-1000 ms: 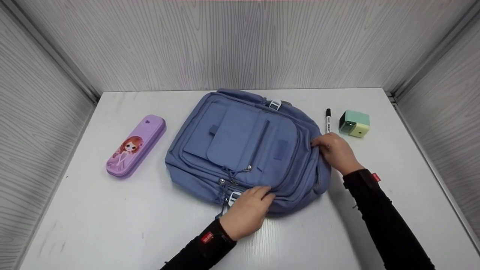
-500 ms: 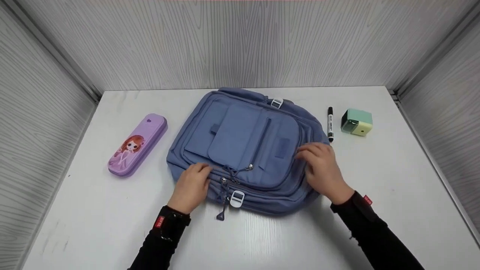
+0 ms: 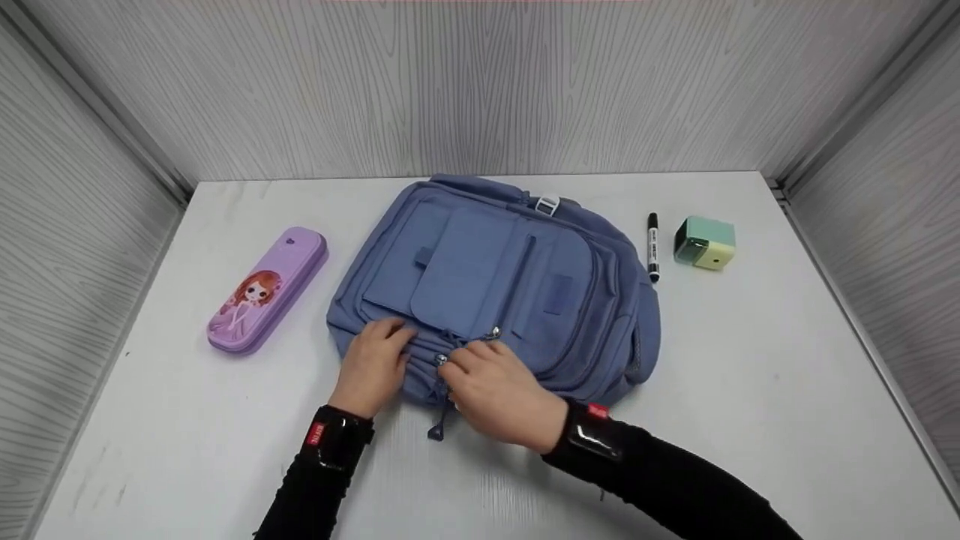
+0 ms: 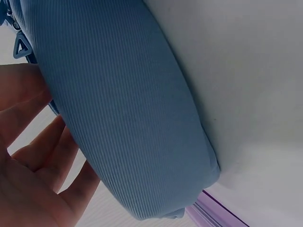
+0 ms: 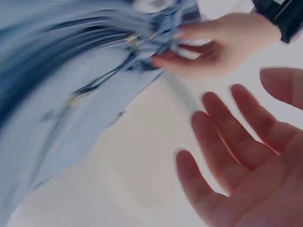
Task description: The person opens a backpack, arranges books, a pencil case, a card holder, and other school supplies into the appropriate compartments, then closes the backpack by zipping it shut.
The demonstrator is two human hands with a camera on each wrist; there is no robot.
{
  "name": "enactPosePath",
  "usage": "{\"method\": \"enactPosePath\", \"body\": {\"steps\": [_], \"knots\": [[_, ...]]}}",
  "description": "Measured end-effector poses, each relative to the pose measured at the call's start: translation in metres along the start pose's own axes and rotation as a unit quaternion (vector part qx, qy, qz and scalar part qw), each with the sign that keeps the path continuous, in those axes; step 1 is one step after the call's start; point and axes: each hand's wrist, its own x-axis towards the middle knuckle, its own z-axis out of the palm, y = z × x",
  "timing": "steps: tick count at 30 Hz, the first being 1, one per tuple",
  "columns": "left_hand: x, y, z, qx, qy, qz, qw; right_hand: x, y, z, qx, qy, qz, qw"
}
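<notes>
A blue backpack (image 3: 472, 262) lies flat on the white table, front pockets facing up. At its near left edge my left hand (image 3: 371, 367) holds the fabric between thumb and fingers, beside the zipper; the right wrist view shows this grip too. My right hand (image 3: 499, 394) is over the near edge, close to a metal zipper slider (image 3: 440, 360). In the blurred right wrist view its fingers (image 5: 213, 137) are spread and loosely bent, with nothing between them. A cord with a triangular pull (image 3: 436, 432) hangs from the zipper onto the table.
A purple pencil case (image 3: 266, 292) with a cartoon girl lies left of the backpack. To the right lie a black-and-white marker (image 3: 653, 247) and a green-and-yellow pencil sharpener (image 3: 705, 242). Grey wood-grain panels (image 3: 480, 90) enclose the back and sides of the table.
My left hand has shifted left along the near edge to the backpack's near left side. My right hand has left the right side and crossed to the zipper beside the left hand.
</notes>
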Motion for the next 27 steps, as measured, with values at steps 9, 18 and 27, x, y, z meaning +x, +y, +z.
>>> {"method": "enactPosePath", "body": {"steps": [9, 18, 27], "knots": [[-0.002, 0.0, 0.002, 0.0, -0.001, -0.006, 1.0, 0.016, -0.037, 0.041, -0.116, -0.134, -0.007, 0.984], [-0.003, 0.001, 0.003, 0.01, 0.008, -0.007, 0.9999, 0.02, -0.04, 0.05, -0.094, -0.15, 0.046, 0.983], [-0.005, 0.012, 0.007, 0.004, 0.001, 0.026, 0.9997, 0.019, -0.019, 0.037, 0.062, -0.081, 0.118, 0.988]]}}
